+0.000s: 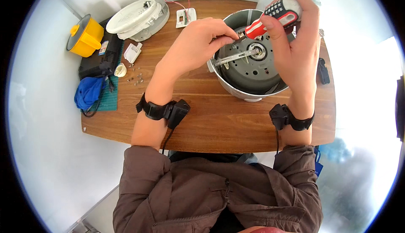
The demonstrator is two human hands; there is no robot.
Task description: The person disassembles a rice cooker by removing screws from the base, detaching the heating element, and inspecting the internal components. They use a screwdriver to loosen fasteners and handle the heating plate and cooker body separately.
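- Head view: looking down on a wooden table (211, 123), with the open round housing (252, 96) standing toward its far right, under both hands.
- Grips a red, white and dark screwdriver (276, 11) in the right hand (297, 45), thumb against the handle, index finger raised clear.
- Holds the left hand (200, 39) over the housing's near-left rim, with fingertips drawn together by the driver's shaft; cannot tell whether closed on the shaft, on a small piece or on nothing.
- Looks partly done, judging by what lies apart from the housing: white oval cover (135, 17), white panel with red wires (185, 17), small white part (133, 52), plus scattered metal bits (137, 79), perhaps screws.
- Left inside the housing: grey perforated disc (255, 69) and metal bar (236, 58), running from the rim to the middle.
- Seems busy with a fastening near the left fingertips; cannot tell if loosening or tightening.
- Cannot judge how much else is fastened, with part of the interior hidden behind hands and tool.
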